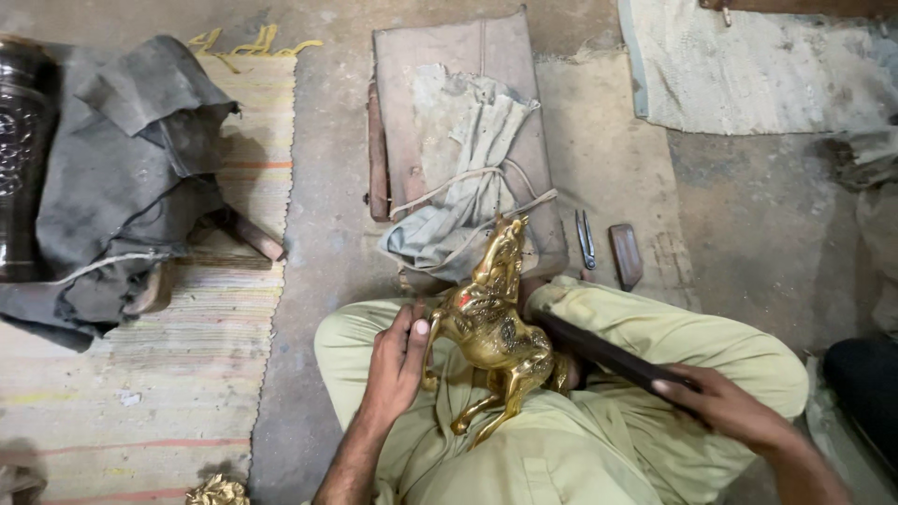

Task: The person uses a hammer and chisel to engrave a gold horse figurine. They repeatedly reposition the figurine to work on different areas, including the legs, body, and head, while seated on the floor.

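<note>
One striped woven mat (187, 374) covers the left of the concrete floor (318, 234), and one paler mat (748, 75) lies at the floor's top right corner. On the striped mat's left edge sits one heap of dark grey cloth (122, 178), with a dark embossed metal vessel (19, 150) beside it at the far left and a wooden handle (253, 236) poking out from under the cloth. At the middle of the floor's top edge lies one flat brown board (449, 56), with a bundle of pale cloth tied with cord (468, 178) resting on it.

The person sits cross-legged on the floor in pale green trousers (673, 337). One brass horse figure (491, 327) rests in the lap, its head up against the cloth bundle and its legs pointing down toward the person. The left hand (395, 365) presses against the horse's rear flank, fingers together and curled round it. The right hand (720, 402) is closed round the end of one long dark file (608, 355), which runs across the right thigh to the horse's back.

Just past the right knee, on bare floor, lie one small pair of metal pliers (586, 238) and one small brown block (626, 254), near each other but apart. One small crumpled brass piece (217, 490) sits at the mat's bottom edge.
</note>
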